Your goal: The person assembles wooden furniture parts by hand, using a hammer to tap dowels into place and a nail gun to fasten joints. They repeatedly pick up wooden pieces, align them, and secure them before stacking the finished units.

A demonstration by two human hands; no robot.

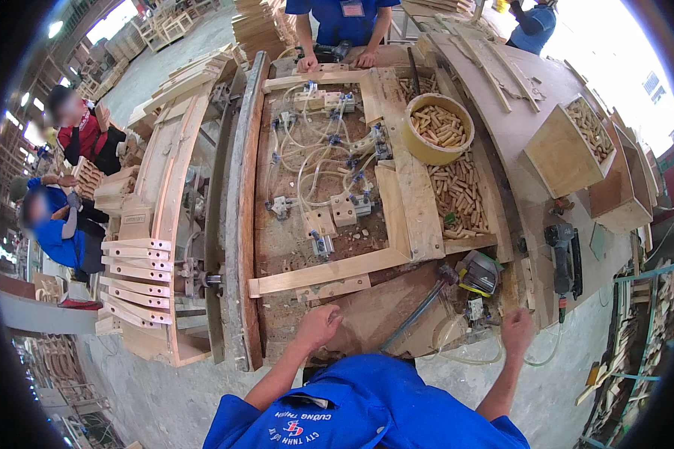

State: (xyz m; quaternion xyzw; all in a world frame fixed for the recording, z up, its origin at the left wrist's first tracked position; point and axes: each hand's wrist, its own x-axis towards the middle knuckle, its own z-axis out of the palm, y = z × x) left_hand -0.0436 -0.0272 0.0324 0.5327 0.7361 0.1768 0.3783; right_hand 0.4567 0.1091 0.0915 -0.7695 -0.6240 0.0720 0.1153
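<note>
My left hand (320,327) is over the near edge of the bench, its fingers curled in; whatever they hold, if anything, is hidden. Just beyond it lies the near rail of a wooden frame (329,271). My right hand (517,331) is at the bench's near right corner, smeared by motion, close to a small air valve (475,308) with clear tubing. Between the hands rests a hammer (419,308), its head toward the frame. Inside the frame sit several clamps (322,243) with wooden blocks, linked by clear air hoses (314,168).
A yellow tub (439,156) of wooden dowels stands beside a tray of loose dowels (457,196). To the right are a nail gun (562,258) and wooden boxes (565,146). Drilled slats (136,266) are stacked at left. A co-worker (342,22) stands across the bench; others work farther off.
</note>
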